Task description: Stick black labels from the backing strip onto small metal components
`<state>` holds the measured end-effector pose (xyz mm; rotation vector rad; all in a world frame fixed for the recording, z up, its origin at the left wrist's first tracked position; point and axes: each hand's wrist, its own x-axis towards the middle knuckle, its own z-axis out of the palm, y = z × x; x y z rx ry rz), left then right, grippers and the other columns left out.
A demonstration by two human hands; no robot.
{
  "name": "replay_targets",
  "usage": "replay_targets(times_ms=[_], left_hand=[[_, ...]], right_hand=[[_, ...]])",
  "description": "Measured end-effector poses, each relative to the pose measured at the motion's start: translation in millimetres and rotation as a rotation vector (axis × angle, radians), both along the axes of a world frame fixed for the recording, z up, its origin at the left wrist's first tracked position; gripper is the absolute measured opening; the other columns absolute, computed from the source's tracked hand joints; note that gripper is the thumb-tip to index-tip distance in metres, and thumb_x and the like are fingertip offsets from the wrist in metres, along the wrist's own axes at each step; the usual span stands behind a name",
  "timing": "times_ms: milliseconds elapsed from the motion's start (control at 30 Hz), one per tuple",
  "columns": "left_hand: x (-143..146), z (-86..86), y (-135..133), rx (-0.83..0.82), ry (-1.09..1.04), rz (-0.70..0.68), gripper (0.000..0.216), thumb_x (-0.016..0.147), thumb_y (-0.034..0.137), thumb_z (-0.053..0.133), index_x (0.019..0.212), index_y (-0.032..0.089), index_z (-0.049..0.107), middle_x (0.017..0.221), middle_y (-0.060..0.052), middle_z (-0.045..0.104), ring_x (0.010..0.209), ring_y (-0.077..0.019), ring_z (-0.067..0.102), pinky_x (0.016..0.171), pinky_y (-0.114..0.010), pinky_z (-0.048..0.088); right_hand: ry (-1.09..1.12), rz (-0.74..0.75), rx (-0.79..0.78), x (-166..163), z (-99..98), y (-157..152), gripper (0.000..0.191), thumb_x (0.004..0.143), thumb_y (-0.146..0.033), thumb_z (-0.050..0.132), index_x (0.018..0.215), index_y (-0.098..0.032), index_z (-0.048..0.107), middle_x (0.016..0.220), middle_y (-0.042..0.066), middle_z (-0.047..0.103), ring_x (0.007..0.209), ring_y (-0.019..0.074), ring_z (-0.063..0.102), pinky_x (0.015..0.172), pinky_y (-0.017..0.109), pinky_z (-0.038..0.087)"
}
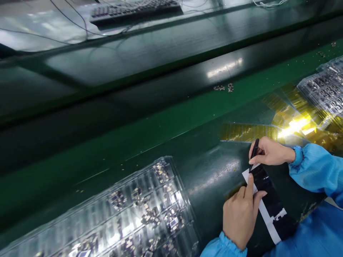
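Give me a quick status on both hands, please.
Right hand grips black tweezers. Left hand pins black-and-white strip. Clear component tray sits left, apart.

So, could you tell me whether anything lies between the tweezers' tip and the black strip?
Nothing visible does: the black tweezers in the right hand already reach the black strip, beside the left hand's index fingertip.
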<state>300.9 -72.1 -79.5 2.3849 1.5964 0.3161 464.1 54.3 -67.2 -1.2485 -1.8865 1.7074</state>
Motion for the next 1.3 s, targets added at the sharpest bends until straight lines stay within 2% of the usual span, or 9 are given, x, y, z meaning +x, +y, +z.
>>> replay_targets(times_ms=[233,500,867,1100,1200,1300], left_hand=[[0.3,1.0,4.2,-0.016,-0.011,0.004,0.043,0.086,0.044,0.047,0.113,0.013,0.06,0.063,-0.003,0.064,0.053,-0.0172,0.061,0.046,-0.027,0.037],[-0.3,-0.6,3.1,-0.046,-0.017,0.013,0.042,0.086,0.044,0.047,0.114,0.016,0.06,0.063,-0.003,0.064,0.053,-0.0174,0.06,0.046,-0.026,0.035],[-0.9,0.0,2.5,-0.008,0.018,0.0,0.046,0.087,0.046,0.044,0.113,0.012,0.059,0.061,-0.002,0.062,0.052,-0.0169,0.06,0.045,-0.027,0.036],[0.8,-2.0,2.2,-0.03,0.017,0.019,0.046,0.086,0.046,0.044,0.115,0.013,0.059,0.061,-0.002,0.063,0.053,-0.0172,0.06,0.045,-0.026,0.039],[-1.0,-0.6,2.8,-0.103,-0.082,0.042,0.045,0.085,0.046,0.046,0.117,0.015,0.058,0.067,-0.003,0.065,0.055,-0.017,0.06,0.047,-0.026,0.041],[-12.9,6.1,-0.4,-0.266,-0.352,0.136,0.04,0.084,0.043,0.05,0.115,0.018,0.06,0.067,-0.003,0.065,0.054,-0.0145,0.058,0.051,-0.024,0.044]], right_hand=[[-0.004,0.011,0.021,-0.3,-0.6,-0.8,0.009,0.068,-0.02,0.065,0.07,-0.012,0.062,0.06,0.002,0.063,0.059,0.015,0.062,0.05,0.021,0.046],[0.099,0.007,-0.107,1.3,-1.0,2.0,0.024,0.066,-0.034,0.07,0.069,-0.011,0.06,0.061,0.003,0.063,0.06,0.016,0.063,0.054,0.024,0.049],[0.12,0.007,-0.166,0.2,-1.9,2.2,0.028,0.062,-0.036,0.073,0.068,-0.012,0.06,0.058,0.002,0.062,0.058,0.0154,0.063,0.054,0.024,0.05],[0.179,-0.047,-0.22,0.8,-1.3,1.5,0.029,0.06,-0.036,0.075,0.065,-0.011,0.06,0.054,0.001,0.061,0.054,0.0145,0.063,0.051,0.023,0.05],[0.229,-0.107,-0.247,0.8,-2.1,2.0,0.031,0.057,-0.036,0.077,0.066,-0.011,0.061,0.054,0.001,0.063,0.052,0.0139,0.063,0.048,0.021,0.049],[0.301,-0.267,-0.283,1.3,-5.8,4.8,0.035,0.056,-0.038,0.078,0.067,-0.01,0.061,0.052,0.002,0.064,0.049,0.0135,0.063,0.047,0.021,0.05]])
